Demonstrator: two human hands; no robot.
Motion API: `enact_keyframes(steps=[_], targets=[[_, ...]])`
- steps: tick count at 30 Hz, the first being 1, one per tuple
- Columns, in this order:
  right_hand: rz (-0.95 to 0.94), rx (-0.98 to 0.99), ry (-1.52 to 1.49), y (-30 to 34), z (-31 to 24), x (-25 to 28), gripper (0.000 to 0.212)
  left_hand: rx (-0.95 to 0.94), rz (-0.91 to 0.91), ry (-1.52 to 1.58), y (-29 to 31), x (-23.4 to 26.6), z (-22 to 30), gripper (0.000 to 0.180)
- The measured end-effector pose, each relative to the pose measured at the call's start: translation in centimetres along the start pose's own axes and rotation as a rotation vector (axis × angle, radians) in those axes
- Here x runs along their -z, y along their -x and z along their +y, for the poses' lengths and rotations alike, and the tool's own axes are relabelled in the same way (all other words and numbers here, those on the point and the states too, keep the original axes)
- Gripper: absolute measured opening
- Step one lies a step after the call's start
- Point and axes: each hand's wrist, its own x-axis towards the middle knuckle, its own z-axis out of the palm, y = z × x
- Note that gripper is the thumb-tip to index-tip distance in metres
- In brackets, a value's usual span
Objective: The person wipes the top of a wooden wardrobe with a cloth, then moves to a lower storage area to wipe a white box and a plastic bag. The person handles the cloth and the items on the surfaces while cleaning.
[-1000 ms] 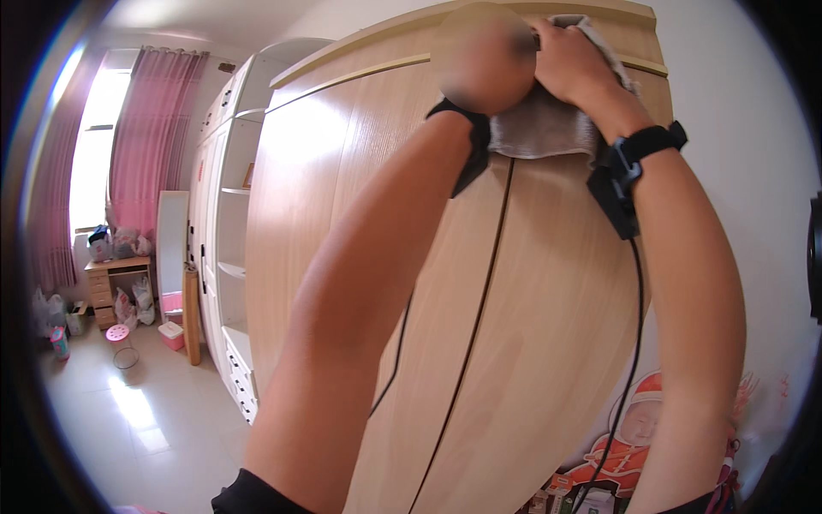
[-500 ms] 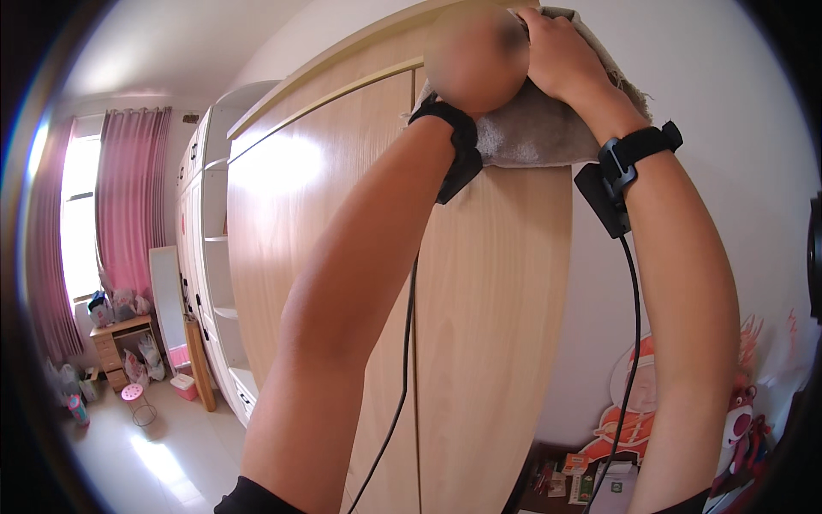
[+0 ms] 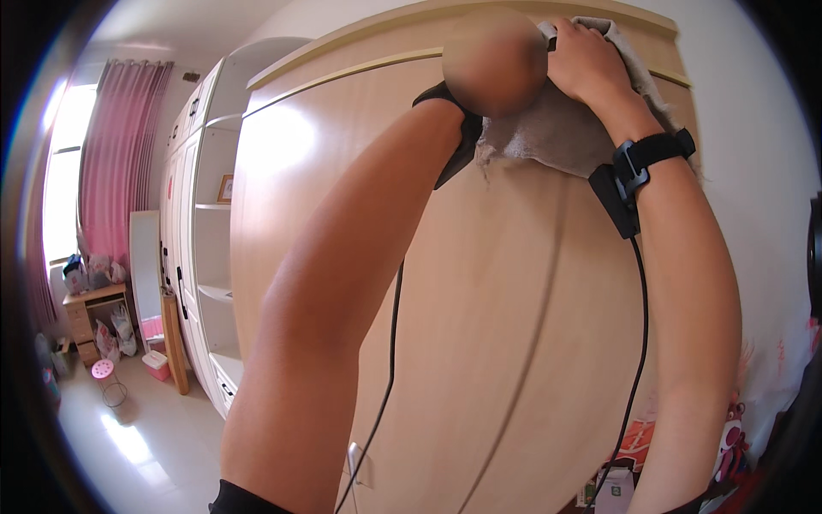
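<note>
A grey cloth point(image 3: 561, 133) with a frayed edge lies against the upper front of a pale wood wardrobe point(image 3: 479, 283), near its top edge. My right hand point(image 3: 589, 64) is closed on the cloth's upper part, fingers bent over it. A round blur covers my left hand point(image 3: 495, 64), which is raised beside the cloth, so its fingers cannot be made out. Both forearms reach up from below. Black straps with small dark boxes circle both wrists, and a black cable hangs from each side.
A white cabinet with open shelves point(image 3: 218, 287) stands to the left. Beyond it are a small wooden desk point(image 3: 81, 321) with bags, a pink stool point(image 3: 103, 370) and a pink curtain point(image 3: 137, 154). At lower right are a white box point(image 3: 615, 490) and a plush toy point(image 3: 735, 437).
My hands and the cloth now stand further left along the wardrobe front, away from its right edge. The cloth's lower edge hangs more unevenly. The view has shifted too.
</note>
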Motion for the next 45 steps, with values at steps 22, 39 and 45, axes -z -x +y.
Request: enact_keyframes(steps=[22,39,45], targets=[[-0.114,0.147,0.025,-7.8,-42.3,-21.1,0.046,0.048,0.119,0.162,17.7,10.7,-41.1,0.046],[-0.175,0.146,0.018,-5.0,-27.6,-12.4,0.04,0.341,0.047,0.08,9.9,8.7,-27.1,0.051],[-0.048,0.067,0.025,-3.3,-17.9,-7.7,0.032,0.289,0.08,0.126,6.0,5.8,-17.3,0.047]])
